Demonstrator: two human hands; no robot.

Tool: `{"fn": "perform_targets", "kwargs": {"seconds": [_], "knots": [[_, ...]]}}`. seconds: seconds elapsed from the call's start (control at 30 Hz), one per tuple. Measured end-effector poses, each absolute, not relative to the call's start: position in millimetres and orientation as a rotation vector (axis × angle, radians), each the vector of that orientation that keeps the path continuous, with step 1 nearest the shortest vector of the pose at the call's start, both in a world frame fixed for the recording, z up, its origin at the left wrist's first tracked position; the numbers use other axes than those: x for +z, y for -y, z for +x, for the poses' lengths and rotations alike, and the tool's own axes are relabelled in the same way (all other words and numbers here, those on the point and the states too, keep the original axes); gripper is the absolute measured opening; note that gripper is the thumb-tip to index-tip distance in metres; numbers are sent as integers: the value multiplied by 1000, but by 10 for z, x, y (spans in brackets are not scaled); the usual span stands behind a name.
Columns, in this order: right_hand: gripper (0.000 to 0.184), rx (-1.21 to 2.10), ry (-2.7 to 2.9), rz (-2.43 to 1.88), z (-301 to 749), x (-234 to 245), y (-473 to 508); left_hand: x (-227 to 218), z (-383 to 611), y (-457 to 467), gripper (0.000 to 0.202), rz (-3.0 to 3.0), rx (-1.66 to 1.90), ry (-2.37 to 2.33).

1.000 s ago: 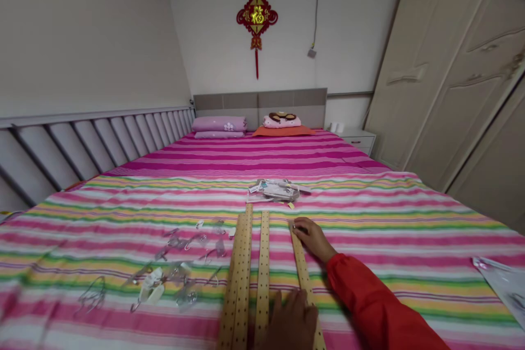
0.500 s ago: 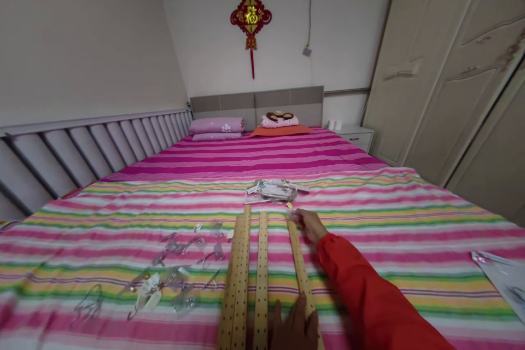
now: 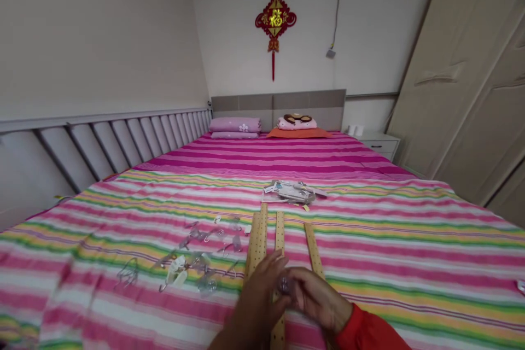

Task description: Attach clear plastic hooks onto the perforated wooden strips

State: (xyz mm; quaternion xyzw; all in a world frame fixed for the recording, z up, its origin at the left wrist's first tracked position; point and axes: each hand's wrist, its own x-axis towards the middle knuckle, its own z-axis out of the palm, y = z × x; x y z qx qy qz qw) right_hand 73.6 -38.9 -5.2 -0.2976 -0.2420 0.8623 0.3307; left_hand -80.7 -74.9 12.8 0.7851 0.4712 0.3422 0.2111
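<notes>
Head view: right hand (image 3: 315,298) pinched a small clear piece (image 3: 284,284) toward six o'clock; left hand (image 3: 261,289) curled beside it, grip unclear. Perforated strips (image 3: 279,229) ran toward twelve; hook pieces (image 3: 178,269) lay at the hands' nine.

A bed (image 3: 254,156) with a magenta striped sheet carries a multicoloured striped cloth (image 3: 410,246) over its near part. On the cloth lie perforated wooden strips (image 3: 280,229), the rightmost apart from the others, scattered clear hooks (image 3: 211,285) to their left, a wiry tangle (image 3: 128,273), and plastic packets (image 3: 292,192) beyond. Folded purple bedding (image 3: 233,124) and an orange cloth (image 3: 301,133) rest by the headboard (image 3: 241,103).
</notes>
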Motion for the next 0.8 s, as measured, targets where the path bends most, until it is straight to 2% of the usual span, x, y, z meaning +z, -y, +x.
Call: {"fn": "perform_targets", "kwargs": {"seconds": [0.17, 0.3, 0.4, 0.6, 0.8], "knots": [[9, 2300, 566, -843, 698, -27, 479, 220, -816, 803, 47, 2141, 815, -1272], [11, 2267, 411, -847, 726, -44, 449, 304, -805, 746, 29, 2126, 868, -1329], [12, 2241, 437, -827, 757, -32, 453, 368, -870, 534, 16, 1841, 948, -1360], [17, 2058, 569, -871, 885, 40, 538, 405, -1122, -246, 29, 1022, 1291, -1408], [23, 1927, 675, -885, 1099, -63, 753, 181, -1144, -868, 43, 1009, 1367, -1641]]}}
